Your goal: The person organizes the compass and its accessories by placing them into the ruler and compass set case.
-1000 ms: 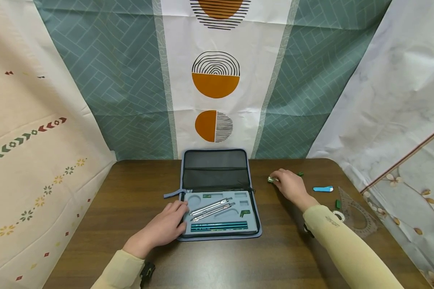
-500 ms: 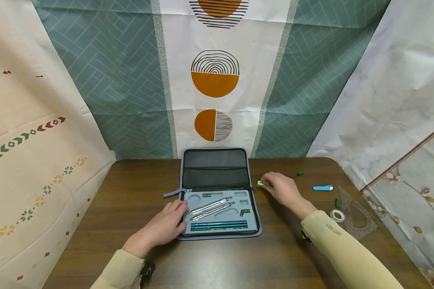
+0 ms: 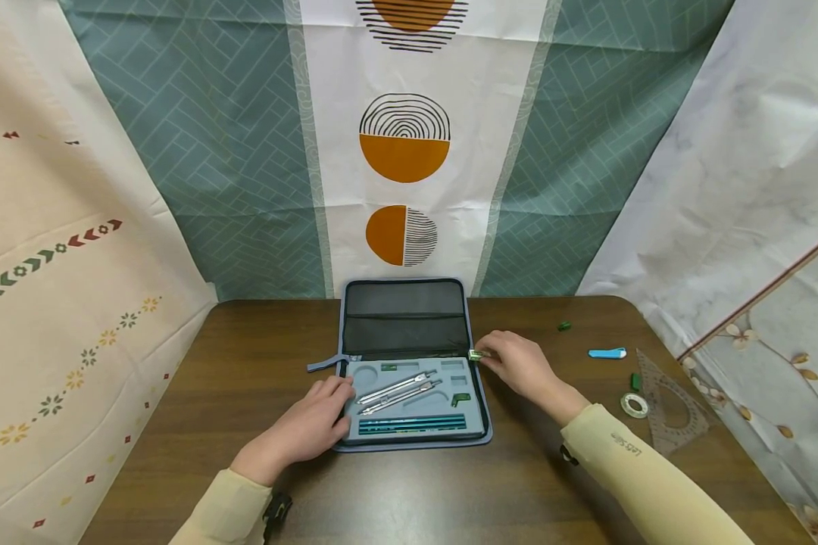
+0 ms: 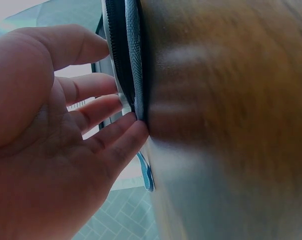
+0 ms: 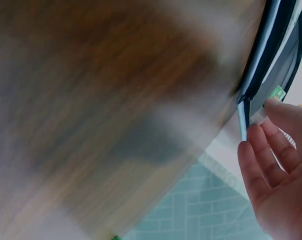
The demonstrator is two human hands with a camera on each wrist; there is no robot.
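Observation:
A zippered drawing-set case [image 3: 405, 297] lies unfolded on the table, its grey moulded tray [image 3: 375, 393] facing up. Metal compasses [image 3: 391, 387] and teal pencils [image 3: 412, 424] sit in the tray, along with a green angled piece [image 3: 460, 399] and a small green item [image 3: 388, 367]. My left hand [image 3: 313, 424] rests against the case's left edge, its fingers loosely extended and touching the zipper side. Between thumb and fingers, my right hand [image 3: 518, 367] pinches a small clear box with a green label [image 5: 277, 93], over the case's right edge near the hinge.
On the right of the table lie a small green item [image 3: 563, 325], a blue cutter [image 3: 607, 353], a green block [image 3: 635, 381], a white tape roll [image 3: 634, 406] and a clear set square [image 3: 661, 412]. A zipper strap [image 3: 323, 364] sticks out left of the case.
My right hand has moved left with the small clear box, from the bare table to the case's right edge. My left hand has stayed at the case.

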